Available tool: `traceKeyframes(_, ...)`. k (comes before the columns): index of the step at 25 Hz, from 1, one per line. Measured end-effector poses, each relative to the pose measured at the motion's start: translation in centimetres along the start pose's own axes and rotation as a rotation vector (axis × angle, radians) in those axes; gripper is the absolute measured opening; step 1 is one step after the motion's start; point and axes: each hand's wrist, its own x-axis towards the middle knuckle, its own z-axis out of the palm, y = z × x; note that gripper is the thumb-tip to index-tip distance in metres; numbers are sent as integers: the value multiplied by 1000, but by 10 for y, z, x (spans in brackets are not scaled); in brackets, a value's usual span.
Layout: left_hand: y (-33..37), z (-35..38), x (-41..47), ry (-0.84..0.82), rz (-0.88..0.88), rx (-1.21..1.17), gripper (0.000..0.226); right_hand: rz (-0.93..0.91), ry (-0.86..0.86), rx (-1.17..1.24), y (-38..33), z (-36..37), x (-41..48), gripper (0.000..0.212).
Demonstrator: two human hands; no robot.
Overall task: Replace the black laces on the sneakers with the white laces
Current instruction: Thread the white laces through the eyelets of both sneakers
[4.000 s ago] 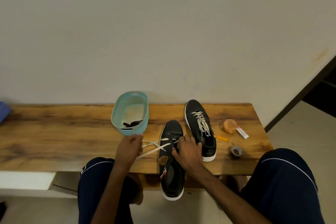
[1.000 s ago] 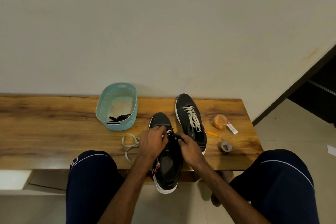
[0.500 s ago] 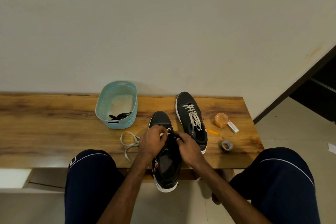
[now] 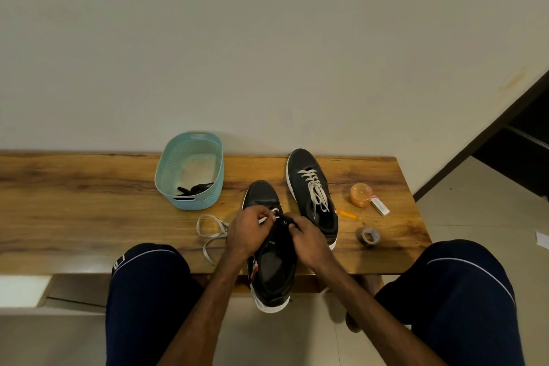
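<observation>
A black sneaker lies on the wooden bench, its heel hanging past the front edge. My left hand pinches the tip of a white lace at the shoe's eyelets. The rest of that lace loops on the bench to the left. My right hand grips the shoe's right eyelet flap. A second black sneaker, laced in white, stands to the right. Black laces lie in a light blue basket.
To the right of the sneakers sit an orange tape roll, a small white box, an orange stick and a grey tape roll. My knees flank the bench front. A wall rises behind.
Four seconds ago my left hand pulled the lace out to the left. Both hands have since come together at the eyelets, and the lace slack now lies looped on the bench.
</observation>
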Motion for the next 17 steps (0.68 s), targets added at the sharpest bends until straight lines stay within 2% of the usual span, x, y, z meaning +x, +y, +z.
traceKeyframes(4,1,0,1,18,-5,5,12,-11,-72,0,-2,1,0,35)
traceKeyframes(6,0,1,2,33,40,3,10,38,-185,207,-4,-2,2,39)
traceKeyframes(8,-4,4,2,58,71,23,11,57,-206,391,-3,-3,7,38)
traceKeyframes(9,-5,6,2,75,69,26,11,68,-155,396,-2,0,9,32)
traceKeyframes(12,-8,7,1,98,75,61,16,32,104,203,-3,15,18,11)
traceKeyframes(17,-16,7,-9,37,154,225,29,-14,196,165,-9,24,26,5)
